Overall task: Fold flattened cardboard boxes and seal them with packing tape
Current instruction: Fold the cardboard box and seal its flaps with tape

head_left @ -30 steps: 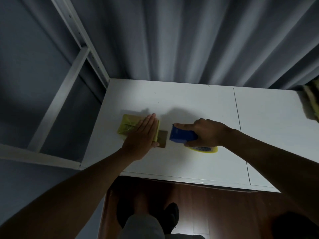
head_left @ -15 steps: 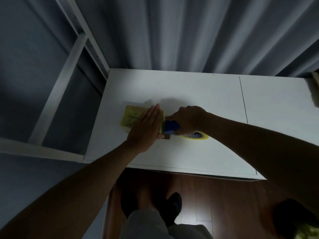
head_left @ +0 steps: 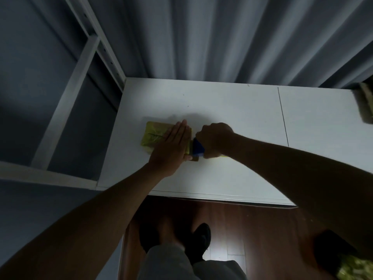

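A small cardboard box (head_left: pixel 154 134) covered in yellowish tape lies on the white table (head_left: pixel 232 110), left of centre. My left hand (head_left: pixel 171 146) presses flat on its top, fingers straight. My right hand (head_left: pixel 215 139) grips a blue tape dispenser (head_left: pixel 198 148) that touches the box's right end. A sliver of the yellow tape roll (head_left: pixel 223 156) shows under the right hand. A brown flap end (head_left: pixel 194 158) sticks out below the dispenser.
Grey curtains (head_left: pixel 222 37) hang behind the table. A white metal frame (head_left: pixel 80 63) stands to the left. Something yellowish-brown (head_left: pixel 366 104) lies at the table's far right edge. My legs and a dark shoe (head_left: pixel 199 241) are on the wooden floor below.
My right hand has brought the dispenser leftward from beside the box up against its right end. The left hand has stayed pressed on the box.
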